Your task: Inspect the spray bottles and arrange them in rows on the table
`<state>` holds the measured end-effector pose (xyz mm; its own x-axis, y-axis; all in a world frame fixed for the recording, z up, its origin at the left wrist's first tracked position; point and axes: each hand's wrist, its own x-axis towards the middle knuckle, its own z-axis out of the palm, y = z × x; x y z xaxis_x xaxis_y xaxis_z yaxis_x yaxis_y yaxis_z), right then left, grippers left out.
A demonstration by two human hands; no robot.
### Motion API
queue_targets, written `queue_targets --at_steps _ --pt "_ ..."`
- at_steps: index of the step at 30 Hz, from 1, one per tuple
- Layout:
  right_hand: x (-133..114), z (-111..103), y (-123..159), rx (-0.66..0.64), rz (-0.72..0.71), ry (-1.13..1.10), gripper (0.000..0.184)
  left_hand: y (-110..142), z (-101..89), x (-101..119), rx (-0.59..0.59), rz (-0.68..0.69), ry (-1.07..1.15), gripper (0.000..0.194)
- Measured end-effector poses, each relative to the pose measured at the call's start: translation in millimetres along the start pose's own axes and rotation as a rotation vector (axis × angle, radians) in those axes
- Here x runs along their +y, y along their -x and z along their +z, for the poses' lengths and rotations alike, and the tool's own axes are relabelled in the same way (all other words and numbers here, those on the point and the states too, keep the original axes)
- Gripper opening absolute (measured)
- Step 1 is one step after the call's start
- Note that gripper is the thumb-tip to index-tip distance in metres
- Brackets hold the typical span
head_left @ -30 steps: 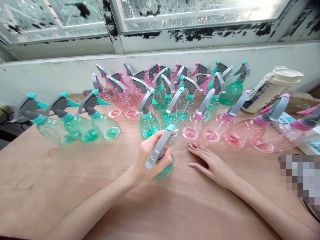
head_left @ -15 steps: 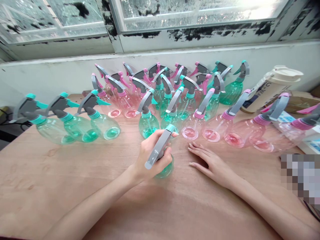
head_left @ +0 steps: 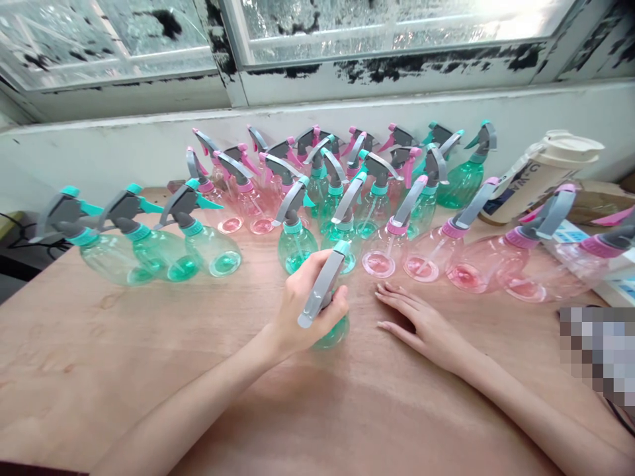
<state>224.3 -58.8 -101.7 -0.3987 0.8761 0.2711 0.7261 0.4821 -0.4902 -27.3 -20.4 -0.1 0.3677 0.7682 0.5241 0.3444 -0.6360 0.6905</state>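
My left hand point(head_left: 302, 305) is wrapped round the neck of a green spray bottle point(head_left: 331, 334) that stands on the wooden table point(head_left: 149, 344). Its grey trigger head point(head_left: 322, 285) with a teal tip sticks up between my fingers. My right hand point(head_left: 415, 324) lies flat on the table just right of the bottle, fingers stretched out and together, holding nothing. Behind both hands stand several green bottles point(head_left: 296, 246) and pink bottles point(head_left: 380, 254) in rows.
Three green bottles point(head_left: 163, 254) stand in a row at the left. More pink bottles point(head_left: 491, 264) run to the right edge. A cream tumbler point(head_left: 538, 175) lies tilted at the back right. A white wall and window frame point(head_left: 317, 79) close off the back.
My left hand and the green bottle have shifted slightly to the right. My right hand has stayed flat in place.
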Motion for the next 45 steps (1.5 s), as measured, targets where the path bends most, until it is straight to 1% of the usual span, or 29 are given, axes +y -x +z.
queue_targets --at_steps 2,7,13,16,20,25,27,29,33,36,38,40,43,45 --pt "-1 0 0 -0.002 -0.005 0.002 0.054 1 0.2 -1 0.014 0.003 -0.004 0.039" --pt "-1 0 0 -0.008 -0.007 0.017 0.053 1 -0.8 -2 0.006 0.02 0.002 0.036" --pt "-1 0 0 -0.01 -0.009 0.007 0.053 2 0.8 -4 0.02 0.029 0.024 0.04" --pt "-1 -1 0 -0.018 -0.004 0.013 0.053 1 0.4 -2 0.005 0.002 0.023 0.038" --pt "-1 0 0 -0.023 -0.005 0.02 0.052 0 -2.2 4 -0.028 -0.075 0.024 0.028" --pt "-1 0 -1 -0.041 -0.003 0.047 0.052 -1 -4.0 8 -0.013 -0.081 0.032 0.001" --pt "-1 0 -1 -0.045 -0.002 0.056 0.052 -2 -4.2 9 -0.02 -0.071 0.022 0.007" --pt "-1 0 -1 -0.046 -0.003 0.058 0.052 -3 -4.2 8 -0.036 -0.064 0.02 0.004" --pt "0 0 -1 -0.042 -0.002 0.046 0.052 -1 -3.6 6 -0.047 -0.102 0.06 0.029" --pt "-1 1 -1 -0.028 0.001 0.026 0.052 2 -3.4 5 -0.036 -0.098 0.08 0.038" --pt "-1 0 -1 -0.022 0.006 0.017 0.052 5 -3.5 5 0.003 -0.078 0.066 0.037" --pt "-2 1 -1 -0.027 0.007 0.016 0.052 8 -4.3 7 0.044 -0.092 0.024 0.031" --pt "-1 1 0 -0.031 -0.001 0.022 0.05 14 -9.6 9 0.087 -0.155 -0.045 0.018" --pt "1 3 1 -0.023 -0.004 0.023 0.05 19 -18.7 8 0.123 -0.205 -0.077 0.016"
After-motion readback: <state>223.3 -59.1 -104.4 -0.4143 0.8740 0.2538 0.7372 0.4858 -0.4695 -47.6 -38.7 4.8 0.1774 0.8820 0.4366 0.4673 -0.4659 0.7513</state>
